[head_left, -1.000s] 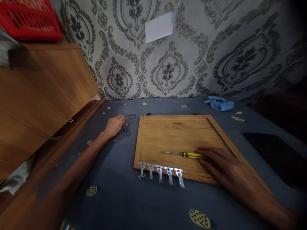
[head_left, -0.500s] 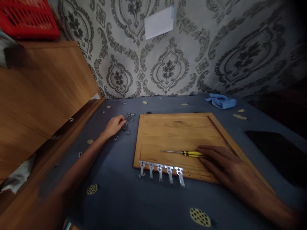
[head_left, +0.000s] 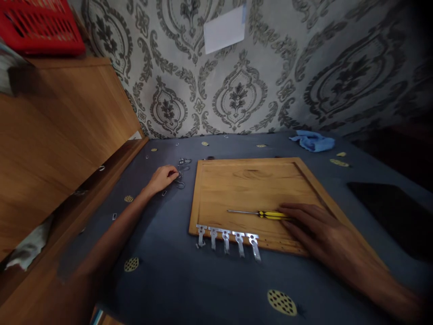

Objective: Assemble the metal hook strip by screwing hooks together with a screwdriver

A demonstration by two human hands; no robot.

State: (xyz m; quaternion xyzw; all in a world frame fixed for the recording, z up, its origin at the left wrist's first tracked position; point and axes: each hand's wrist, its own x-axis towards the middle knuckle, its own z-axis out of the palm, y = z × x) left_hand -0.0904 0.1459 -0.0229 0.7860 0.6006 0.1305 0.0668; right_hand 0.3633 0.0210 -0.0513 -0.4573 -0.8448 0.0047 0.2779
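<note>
A framed wooden board (head_left: 243,189) lies flat on the dark blue patterned cloth. Over its lower right part rests my right hand (head_left: 321,230), fingers closed around the handle end of a yellow and black screwdriver (head_left: 270,215), whose shaft points left. Several silver metal brackets (head_left: 226,240) sit in a row along the board's near edge, their tabs hanging over the cloth. Left of the board, my left hand (head_left: 164,178) is pinched on a small metal hook (head_left: 180,174). Another wire hook (head_left: 180,184) and a metal piece (head_left: 184,161) lie close by.
A wooden cabinet (head_left: 67,149) stands along the left, with a red plastic basket (head_left: 50,36) on top. A blue cloth (head_left: 313,141) lies at the back right. The dark flat object (head_left: 389,212) is right of the board. Patterned wallpaper (head_left: 237,95) covers the wall behind.
My left hand has shifted slightly right among the hooks, fingertips now lower on them. My right hand and the screwdriver have stayed in place; the view has tilted very slightly.
</note>
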